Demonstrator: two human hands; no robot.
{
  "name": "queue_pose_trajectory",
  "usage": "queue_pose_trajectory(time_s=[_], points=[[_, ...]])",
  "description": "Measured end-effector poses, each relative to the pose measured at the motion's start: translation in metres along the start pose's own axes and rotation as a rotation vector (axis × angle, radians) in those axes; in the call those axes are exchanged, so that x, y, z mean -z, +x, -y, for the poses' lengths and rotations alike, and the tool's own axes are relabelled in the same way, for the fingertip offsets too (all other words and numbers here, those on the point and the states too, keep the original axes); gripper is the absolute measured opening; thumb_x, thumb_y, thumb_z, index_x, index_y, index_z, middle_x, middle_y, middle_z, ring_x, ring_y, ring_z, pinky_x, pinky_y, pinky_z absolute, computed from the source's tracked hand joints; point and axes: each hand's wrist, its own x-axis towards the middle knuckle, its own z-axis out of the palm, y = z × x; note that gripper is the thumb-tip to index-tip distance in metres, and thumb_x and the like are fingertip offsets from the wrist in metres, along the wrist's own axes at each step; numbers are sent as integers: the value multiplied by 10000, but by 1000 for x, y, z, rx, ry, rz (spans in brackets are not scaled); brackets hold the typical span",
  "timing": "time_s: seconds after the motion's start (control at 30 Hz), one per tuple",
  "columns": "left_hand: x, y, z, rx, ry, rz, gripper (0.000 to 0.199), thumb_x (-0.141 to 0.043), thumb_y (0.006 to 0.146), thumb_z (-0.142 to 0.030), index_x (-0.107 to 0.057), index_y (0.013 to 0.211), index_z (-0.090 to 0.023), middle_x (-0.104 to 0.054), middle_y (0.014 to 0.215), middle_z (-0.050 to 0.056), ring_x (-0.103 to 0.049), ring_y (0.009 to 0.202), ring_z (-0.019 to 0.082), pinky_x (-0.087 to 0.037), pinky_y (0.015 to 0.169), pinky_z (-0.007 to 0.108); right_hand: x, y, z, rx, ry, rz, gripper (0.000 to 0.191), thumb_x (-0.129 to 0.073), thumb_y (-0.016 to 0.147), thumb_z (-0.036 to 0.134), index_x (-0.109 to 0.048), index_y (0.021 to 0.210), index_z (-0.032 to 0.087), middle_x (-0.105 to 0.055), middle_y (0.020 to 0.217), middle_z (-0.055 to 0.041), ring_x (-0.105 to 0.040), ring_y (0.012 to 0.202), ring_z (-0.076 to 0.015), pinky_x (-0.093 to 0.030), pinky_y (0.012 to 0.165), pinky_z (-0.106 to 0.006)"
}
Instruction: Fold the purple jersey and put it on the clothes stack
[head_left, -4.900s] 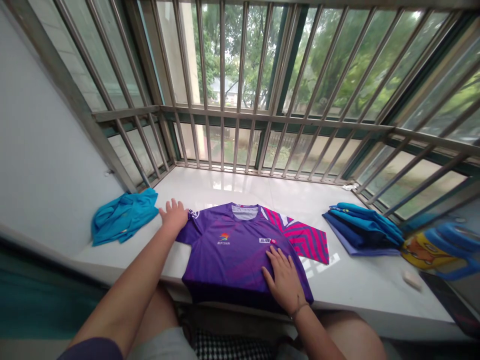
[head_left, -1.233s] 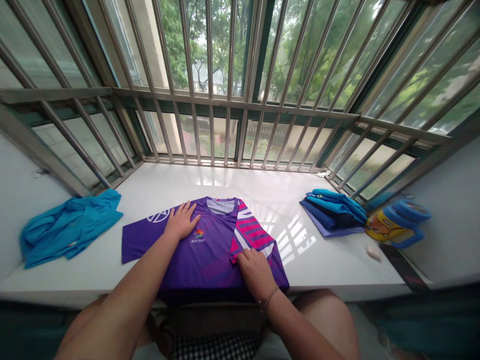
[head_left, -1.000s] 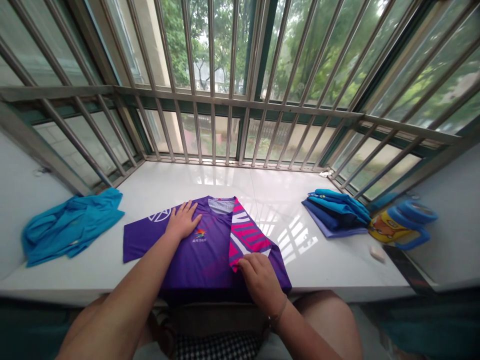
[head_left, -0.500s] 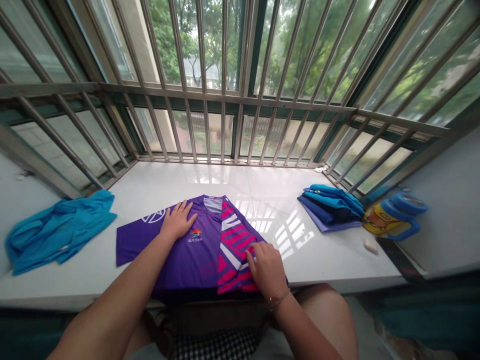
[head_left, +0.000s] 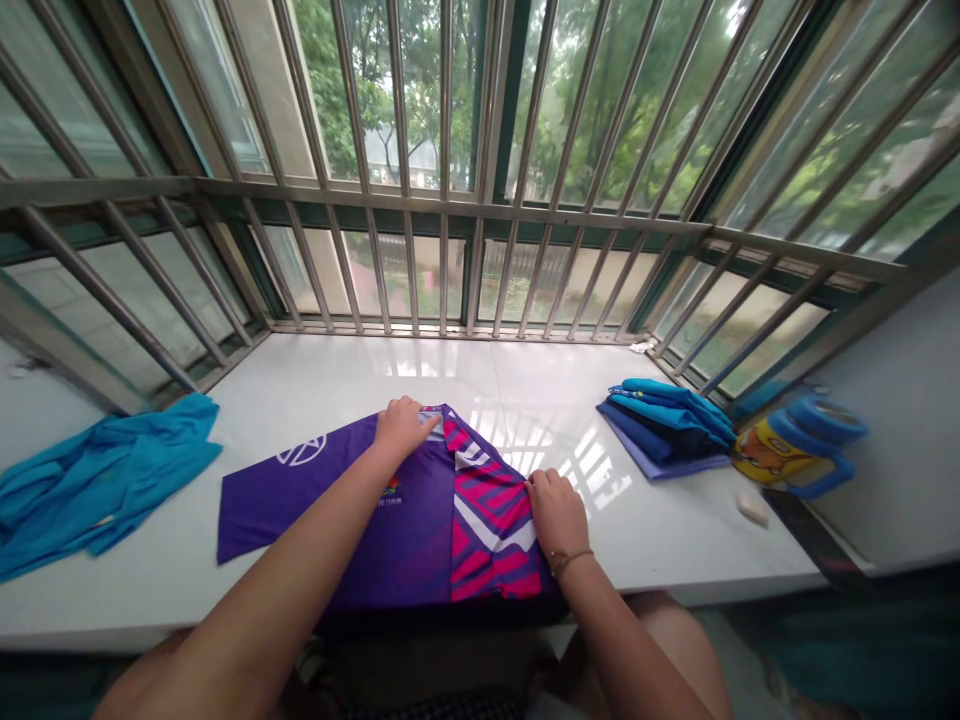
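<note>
A purple jersey lies on the white ledge, with a pink-and-white striped panel on its right part and one sleeve stretched out to the left. My left hand is at the collar, its fingers curled on the cloth and the thumb pointing right. At the jersey's right edge, my right hand grips the fabric between bent fingers and thumb. The jersey's lower end hangs over the front edge of the ledge. My left forearm covers part of the chest print.
A crumpled blue garment lies at the left. Folded clothes are stacked at the right, beside a yellow-and-blue bottle. Close by are a small pale object and a dark flat object. Metal bars enclose the ledge's back.
My left hand has slid from the chest up to the collar, its spread fingers now curled. My right hand has moved from the striped panel to the jersey's right edge. The view has shifted slightly.
</note>
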Motion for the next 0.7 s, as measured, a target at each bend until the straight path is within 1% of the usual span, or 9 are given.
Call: queue_pose_trajectory(time_s=[0.03,0.1,0.17,0.23,0.3,0.37,0.5,0.6,0.7], points=[[-3,9,-14,11,-82,62,567,-702,903,-658,-743,1228,-196,-729,1263,174,-628,1267,392,-503,1044,449,1,-1,0,-7,23,-9,260,-459,1139,316,-694,1125,205,-688,1134,-116,-652,1026,-257,-456,791,-341],[-11,25,-36,21,-277,153,641,-879,779,-529,-705,1306,-211,-759,1158,140,-664,1210,374,-510,998,406,3,-4,-1,-8,74,-38,249,-488,1130,334,-696,1171,204,-695,1147,-118,-658,1045,-260,-473,831,-348],[-17,38,-49,-8,-428,190,686,-934,725,-352,-681,1353,-240,-766,1013,70,-713,1082,311,-522,918,342,6,-9,-3,18,118,-51,257,-542,1111,382,-691,1217,202,-698,1166,-119,-660,1069,-266,-484,877,-355],[-23,47,-57,-28,-512,203,635,-917,749,-283,-685,1339,-251,-733,877,14,-728,910,243,-528,808,292,8,-15,-7,50,145,-31,295,-609,1078,437,-684,1243,205,-698,1183,-119,-657,1091,-280,-488,901,-367],[-29,54,-63,-13,-602,216,545,-888,811,-308,-681,1309,-228,-694,794,-11,-706,759,194,-528,708,268,9,-19,-11,57,156,1,306,-657,1050,442,-682,1245,208,-699,1192,-117,-650,1113,-293,-488,915,-379],[-36,57,-69,20,-687,219,499,-845,880,-349,-645,1310,-193,-686,773,-12,-691,682,165,-538,657,255,8,-20,-17,46,169,25,258,-656,1051,393,-686,1230,208,-706,1184,-111,-646,1121,-292,-483,937,-383],[-52,60,-80,53,-771,197,528,-823,912,-303,-560,1348,-163,-746,846,32,-735,714,157,-597,705,267,5,-11,-31,12,198,26,182,-583,1079,296,-701,1187,208,-720,1159,-99,-656,1105,-267,-474,956,-368],[-59,58,-81,31,-724,160,500,-816,889,-253,-581,1322,-166,-779,923,68,-760,774,188,-627,768,319,5,-8,-38,-40,190,2,211,-530,1093,268,-706,1193,208,-726,1152,-96,-662,1093,-265,-475,939,-368],[-57,52,-80,-65,-615,103,377,-744,914,-248,-652,1275,-189,-784,1108,108,-765,991,241,-616,949,393,7,-12,-37,-47,198,-28,245,-522,1107,331,-708,1199,202,-727,1149,-105,-664,1100,-268,-477,949,-369]])
